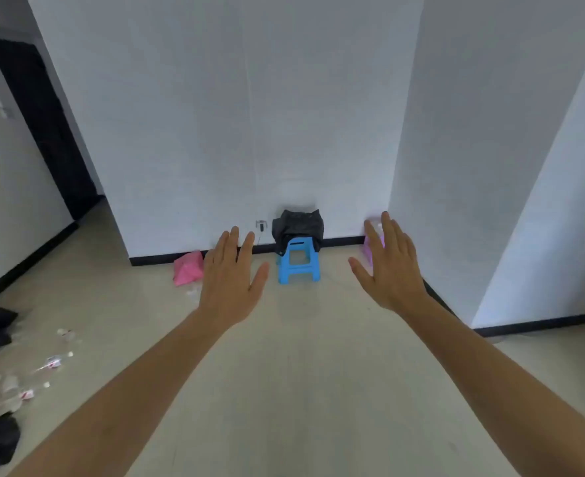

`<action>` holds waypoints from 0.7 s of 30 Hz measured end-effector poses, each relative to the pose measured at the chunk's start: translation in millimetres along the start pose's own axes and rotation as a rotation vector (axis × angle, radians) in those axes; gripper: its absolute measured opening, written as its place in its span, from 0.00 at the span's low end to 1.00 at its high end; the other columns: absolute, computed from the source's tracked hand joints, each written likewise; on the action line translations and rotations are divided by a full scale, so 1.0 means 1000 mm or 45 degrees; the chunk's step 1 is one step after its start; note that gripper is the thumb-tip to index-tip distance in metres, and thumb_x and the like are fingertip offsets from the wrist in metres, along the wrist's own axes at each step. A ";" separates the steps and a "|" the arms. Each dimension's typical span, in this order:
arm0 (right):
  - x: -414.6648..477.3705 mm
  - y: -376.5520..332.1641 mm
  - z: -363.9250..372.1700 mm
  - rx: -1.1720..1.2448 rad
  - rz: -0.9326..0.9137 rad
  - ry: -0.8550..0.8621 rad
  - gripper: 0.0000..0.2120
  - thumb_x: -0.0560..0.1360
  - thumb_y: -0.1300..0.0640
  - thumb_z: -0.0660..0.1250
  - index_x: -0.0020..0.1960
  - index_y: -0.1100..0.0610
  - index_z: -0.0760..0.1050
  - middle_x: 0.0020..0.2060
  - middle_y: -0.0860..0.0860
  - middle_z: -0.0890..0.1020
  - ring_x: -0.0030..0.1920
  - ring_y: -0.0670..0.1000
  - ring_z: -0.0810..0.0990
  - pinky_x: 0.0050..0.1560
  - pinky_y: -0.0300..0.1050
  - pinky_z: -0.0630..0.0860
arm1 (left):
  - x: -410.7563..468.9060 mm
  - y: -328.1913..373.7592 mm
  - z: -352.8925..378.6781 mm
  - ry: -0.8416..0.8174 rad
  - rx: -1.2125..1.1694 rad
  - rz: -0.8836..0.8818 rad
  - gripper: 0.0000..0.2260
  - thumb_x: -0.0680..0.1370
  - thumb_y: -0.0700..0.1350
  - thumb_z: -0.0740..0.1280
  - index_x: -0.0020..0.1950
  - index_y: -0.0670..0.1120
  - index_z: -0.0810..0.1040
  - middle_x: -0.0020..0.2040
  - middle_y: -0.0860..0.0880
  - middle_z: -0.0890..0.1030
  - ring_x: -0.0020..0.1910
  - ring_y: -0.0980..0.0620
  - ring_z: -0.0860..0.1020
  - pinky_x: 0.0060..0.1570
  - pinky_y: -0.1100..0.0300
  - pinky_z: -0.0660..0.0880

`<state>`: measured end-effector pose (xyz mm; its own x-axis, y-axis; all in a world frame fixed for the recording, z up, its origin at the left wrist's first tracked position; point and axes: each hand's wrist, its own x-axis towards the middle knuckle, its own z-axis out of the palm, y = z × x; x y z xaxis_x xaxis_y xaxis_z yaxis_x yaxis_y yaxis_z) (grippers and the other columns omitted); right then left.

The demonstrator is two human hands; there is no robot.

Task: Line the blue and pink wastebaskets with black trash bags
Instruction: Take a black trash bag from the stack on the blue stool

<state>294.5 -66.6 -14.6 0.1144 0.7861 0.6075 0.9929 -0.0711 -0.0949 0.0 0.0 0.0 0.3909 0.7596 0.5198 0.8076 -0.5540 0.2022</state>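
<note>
Fingers (230, 241) spread, blue stool (298, 261) between hands

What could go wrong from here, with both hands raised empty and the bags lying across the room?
1. Both the left hand and right hand are open and empty, and the black bag draped on the blue stool could pull the stool over if yanked.
2. Scattered litter on the floor is a slipping hazard.
3. No blue wastebasket is in view, so lining may stall.
</note>
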 end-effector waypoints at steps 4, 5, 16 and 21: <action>0.072 0.019 0.083 0.034 0.015 -0.082 0.35 0.80 0.39 0.54 0.80 0.57 0.52 0.79 0.61 0.50 0.78 0.63 0.51 0.75 0.64 0.56 | 0.069 -0.045 0.058 0.012 -0.016 -0.090 0.28 0.82 0.55 0.56 0.79 0.44 0.57 0.79 0.40 0.54 0.79 0.42 0.51 0.75 0.42 0.54; 0.093 0.024 0.109 0.025 0.014 -0.099 0.35 0.80 0.40 0.54 0.80 0.56 0.52 0.80 0.61 0.49 0.78 0.63 0.51 0.75 0.63 0.55 | 0.089 -0.058 0.075 0.017 -0.012 -0.094 0.28 0.82 0.55 0.55 0.79 0.44 0.57 0.79 0.40 0.54 0.79 0.42 0.51 0.75 0.42 0.54; 0.361 0.082 0.300 -0.047 -0.008 -0.233 0.34 0.80 0.43 0.59 0.80 0.57 0.54 0.79 0.62 0.52 0.78 0.63 0.54 0.75 0.61 0.56 | 0.395 -0.168 0.229 -0.036 0.010 -0.057 0.29 0.82 0.57 0.54 0.79 0.45 0.55 0.80 0.39 0.53 0.79 0.42 0.50 0.75 0.42 0.54; 0.449 0.149 0.379 -0.025 0.054 -0.225 0.31 0.80 0.44 0.60 0.78 0.56 0.60 0.78 0.61 0.57 0.77 0.62 0.58 0.74 0.61 0.60 | 0.514 -0.184 0.321 -0.073 -0.005 0.032 0.28 0.82 0.57 0.54 0.79 0.45 0.57 0.79 0.40 0.54 0.78 0.41 0.52 0.74 0.41 0.56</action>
<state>482.0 508.6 -54.9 0.1509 0.8777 0.4548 0.9879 -0.1173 -0.1015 193.8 602.2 -36.7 0.4360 0.7637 0.4761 0.7955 -0.5744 0.1930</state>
